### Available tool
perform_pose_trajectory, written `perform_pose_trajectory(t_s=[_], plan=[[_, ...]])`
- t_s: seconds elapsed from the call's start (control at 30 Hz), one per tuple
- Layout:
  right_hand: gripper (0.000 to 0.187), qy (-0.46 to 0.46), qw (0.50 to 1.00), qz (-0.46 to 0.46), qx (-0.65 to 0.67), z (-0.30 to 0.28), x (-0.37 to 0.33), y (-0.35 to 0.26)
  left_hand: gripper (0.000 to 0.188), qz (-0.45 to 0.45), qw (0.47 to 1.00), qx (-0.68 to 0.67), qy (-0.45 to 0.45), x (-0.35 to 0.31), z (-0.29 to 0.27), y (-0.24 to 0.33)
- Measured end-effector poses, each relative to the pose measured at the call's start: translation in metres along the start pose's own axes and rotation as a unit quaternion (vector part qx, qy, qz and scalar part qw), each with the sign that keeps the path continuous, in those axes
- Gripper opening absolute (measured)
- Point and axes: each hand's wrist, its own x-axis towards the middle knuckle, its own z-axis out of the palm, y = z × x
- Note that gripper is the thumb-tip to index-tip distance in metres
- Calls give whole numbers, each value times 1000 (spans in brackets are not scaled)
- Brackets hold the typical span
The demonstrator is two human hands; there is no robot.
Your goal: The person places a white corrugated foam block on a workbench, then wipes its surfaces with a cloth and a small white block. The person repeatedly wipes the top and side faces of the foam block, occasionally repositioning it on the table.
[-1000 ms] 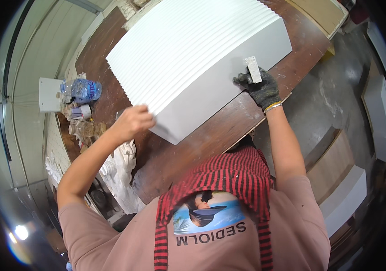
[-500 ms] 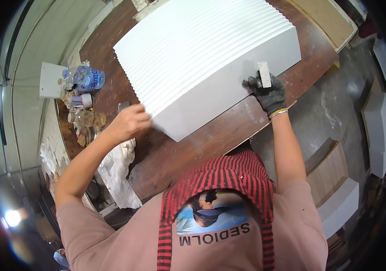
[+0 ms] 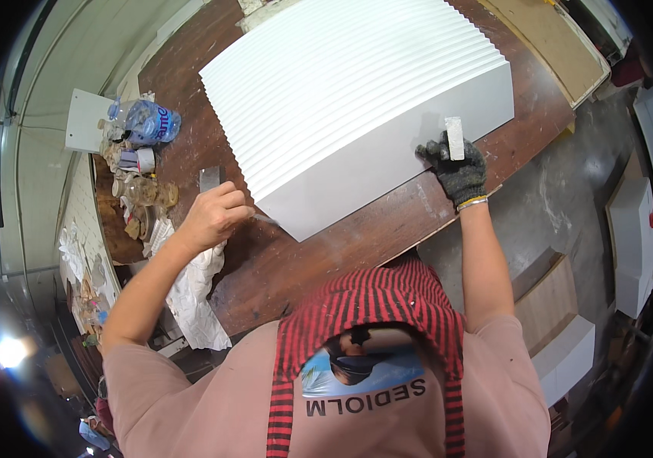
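A large white panel (image 3: 342,95) with a ribbed top and a smooth, pale grey side lies on the brown table. At its near left corner, my bare left hand (image 3: 218,217) is closed, fingertips pinched on a thin pale piece (image 3: 265,220) that reaches to the corner; its kind is unclear. My right hand (image 3: 460,172) wears a dark knit glove and is at the panel's smooth side. A small, whitish rectangular block (image 3: 455,140) stands up between its curled fingers. Just beyond my left hand lies a flat dark grey plate (image 3: 211,178).
Plastic bottles (image 3: 149,122), a jar (image 3: 147,191) and a roll of tape (image 3: 145,159) crowd the table's left edge (image 3: 189,145). A crumpled white cloth (image 3: 197,294) hangs near my left forearm. White-sided pieces (image 3: 567,359) stand on the floor at right.
My left hand has shifted slightly down and left, and the thin piece at its fingertips shows more clearly. My right hand has slid a little nearer with the block. The view has shifted slightly.
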Motion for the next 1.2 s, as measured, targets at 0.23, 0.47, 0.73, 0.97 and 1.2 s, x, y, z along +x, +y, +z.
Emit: perform_pose_trajectory(t_s=[0.23, 0.47, 0.73, 0.97, 1.2], plan=[[31, 129, 978, -19, -166, 18, -1, 1, 13, -4, 999, 24, 42, 20, 20, 0], [39, 48, 999, 3, -19, 10, -1, 1, 13, 80, 996, -8, 46, 92, 21, -4], [43, 72, 997, 13, -21, 2, -2, -1, 12, 107, 994, -18, -3, 94, 8, -3], [40, 129, 972, -8, -196, 28, -2, 2, 12, 163, 985, -30, -38, 113, 9, -11], [31, 174, 937, -7, -304, 30, -3, 5, 11, 150, 987, -44, -41, 134, 11, -20]])
